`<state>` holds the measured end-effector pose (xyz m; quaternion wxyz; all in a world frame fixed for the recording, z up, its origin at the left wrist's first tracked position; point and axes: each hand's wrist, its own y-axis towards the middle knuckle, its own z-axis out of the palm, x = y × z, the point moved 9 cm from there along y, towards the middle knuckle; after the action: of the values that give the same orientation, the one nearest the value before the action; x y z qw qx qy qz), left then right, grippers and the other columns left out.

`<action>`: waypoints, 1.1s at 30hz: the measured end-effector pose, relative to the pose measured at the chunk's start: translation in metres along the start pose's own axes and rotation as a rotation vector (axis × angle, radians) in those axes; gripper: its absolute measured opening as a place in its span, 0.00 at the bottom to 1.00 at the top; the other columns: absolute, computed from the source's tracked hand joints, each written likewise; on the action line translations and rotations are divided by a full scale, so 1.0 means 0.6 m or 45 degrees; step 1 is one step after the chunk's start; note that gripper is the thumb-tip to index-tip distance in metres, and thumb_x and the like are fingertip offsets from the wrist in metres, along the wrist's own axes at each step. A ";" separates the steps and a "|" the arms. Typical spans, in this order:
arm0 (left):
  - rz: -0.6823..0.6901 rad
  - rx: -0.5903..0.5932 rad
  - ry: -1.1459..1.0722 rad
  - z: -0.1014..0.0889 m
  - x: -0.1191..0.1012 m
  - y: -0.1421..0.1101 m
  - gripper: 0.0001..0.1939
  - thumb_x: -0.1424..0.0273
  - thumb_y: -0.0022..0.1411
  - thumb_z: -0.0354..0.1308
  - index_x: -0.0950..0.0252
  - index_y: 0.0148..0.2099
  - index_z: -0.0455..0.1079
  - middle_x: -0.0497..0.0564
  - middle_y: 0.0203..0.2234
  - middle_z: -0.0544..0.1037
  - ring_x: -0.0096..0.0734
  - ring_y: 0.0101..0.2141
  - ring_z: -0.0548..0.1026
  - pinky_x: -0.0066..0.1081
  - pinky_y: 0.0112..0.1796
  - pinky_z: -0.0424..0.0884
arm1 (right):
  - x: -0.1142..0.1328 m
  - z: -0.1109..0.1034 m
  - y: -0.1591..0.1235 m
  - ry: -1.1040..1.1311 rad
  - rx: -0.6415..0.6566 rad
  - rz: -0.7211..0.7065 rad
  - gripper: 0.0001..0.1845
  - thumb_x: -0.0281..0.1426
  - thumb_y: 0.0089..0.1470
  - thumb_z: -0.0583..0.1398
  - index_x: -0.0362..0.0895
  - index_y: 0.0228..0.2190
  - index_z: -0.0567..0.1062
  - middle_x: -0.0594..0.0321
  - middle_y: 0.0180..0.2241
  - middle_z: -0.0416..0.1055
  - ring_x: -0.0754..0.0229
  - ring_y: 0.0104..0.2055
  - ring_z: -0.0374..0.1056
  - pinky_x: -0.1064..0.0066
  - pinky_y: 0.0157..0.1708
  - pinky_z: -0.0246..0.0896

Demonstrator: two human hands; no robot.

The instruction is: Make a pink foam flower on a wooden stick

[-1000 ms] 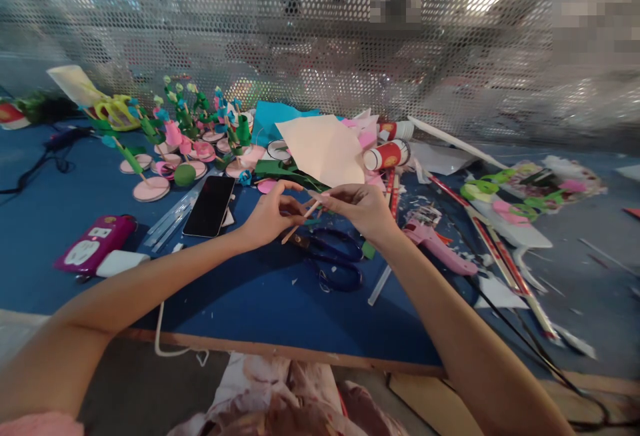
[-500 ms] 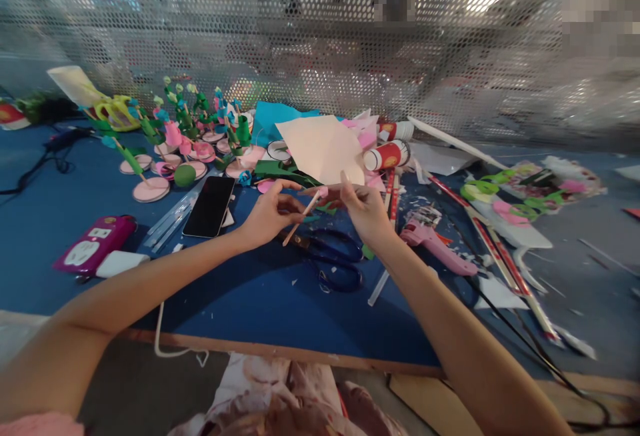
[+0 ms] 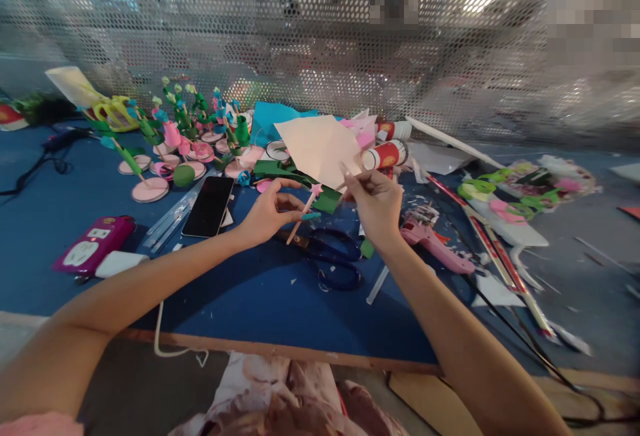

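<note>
My left hand pinches a thin wooden stick that carries a small pink paper piece at its upper end. My right hand is closed beside it, its fingertips pinching a green paper strip just right of the stick's tip. Both hands hover above the blue table, over a pair of dark blue scissors. A cream paper sheet lies just behind the hands.
A black phone and a magenta device lie at left. Several finished paper flowers on pink discs stand at the back left. A pink glue gun, red-white tubes and paper scraps lie at right. A perforated metal screen closes the back.
My right hand has lifted off the stick's tip and drawn back to the right, pinching the green strip. The pink piece at the stick's end now shows. My left hand stays put.
</note>
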<state>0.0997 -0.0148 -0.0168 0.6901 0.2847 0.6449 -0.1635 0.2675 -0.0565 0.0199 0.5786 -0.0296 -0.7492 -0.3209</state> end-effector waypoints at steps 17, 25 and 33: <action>0.013 -0.046 -0.047 -0.003 0.002 -0.002 0.26 0.77 0.43 0.66 0.64 0.43 0.58 0.41 0.22 0.73 0.24 0.26 0.74 0.26 0.31 0.71 | 0.005 0.069 -0.029 0.193 0.410 0.126 0.22 0.50 0.37 0.66 0.45 0.28 0.78 0.59 0.31 0.77 0.58 0.33 0.71 0.68 0.31 0.66; 0.024 -0.033 0.010 -0.001 0.003 -0.007 0.26 0.73 0.43 0.67 0.65 0.44 0.59 0.44 0.25 0.74 0.27 0.30 0.75 0.27 0.32 0.72 | -0.010 0.065 -0.037 0.169 0.348 0.198 0.16 0.43 0.34 0.69 0.45 0.23 0.79 0.60 0.27 0.77 0.58 0.29 0.71 0.66 0.31 0.65; 0.101 -0.046 0.114 0.001 -0.009 -0.012 0.25 0.70 0.46 0.66 0.65 0.44 0.59 0.45 0.26 0.73 0.27 0.30 0.75 0.28 0.33 0.72 | 0.009 0.060 -0.038 0.101 0.323 0.098 0.13 0.42 0.38 0.67 0.45 0.23 0.79 0.61 0.26 0.76 0.59 0.29 0.70 0.66 0.31 0.66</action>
<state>0.0952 -0.0212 -0.0125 0.6715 0.3047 0.6662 -0.1114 0.2259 -0.0578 0.0099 0.6187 0.0278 -0.7587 -0.2021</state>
